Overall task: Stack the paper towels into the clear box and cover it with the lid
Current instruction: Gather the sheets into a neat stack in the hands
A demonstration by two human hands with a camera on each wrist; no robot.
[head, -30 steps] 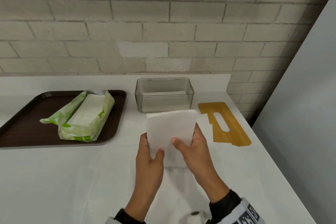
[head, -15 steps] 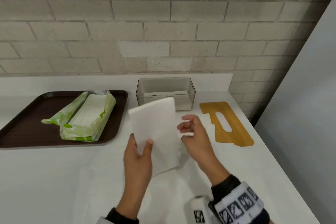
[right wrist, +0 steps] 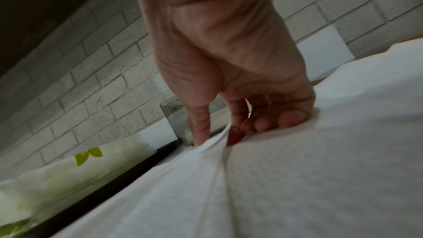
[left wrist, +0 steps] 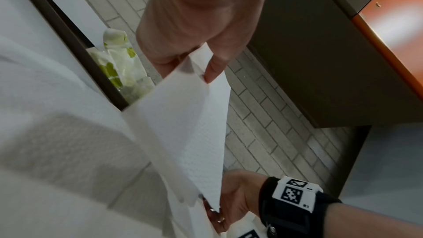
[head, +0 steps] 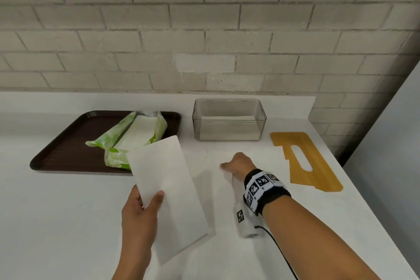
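**Paper towels being gathered for the box**

Left hand (head: 138,216) pinches a folded white paper towel (head: 169,195) above the white counter (head: 56,223). Right hand (head: 237,163) pinches another sheet (right wrist: 297,169) lying there. Next, probably: lift both into the clear plastic box (head: 229,120) behind; its wooden lid (head: 304,161) lies beside.

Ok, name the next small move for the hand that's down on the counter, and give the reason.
Probably lift the pinched sheet clear of the counter. The right hand is down on a paper towel lying flat there, thumb and fingers pinching up a ridge of it. The left hand holds a folded towel, and the clear box stands open, its wooden lid beside it.
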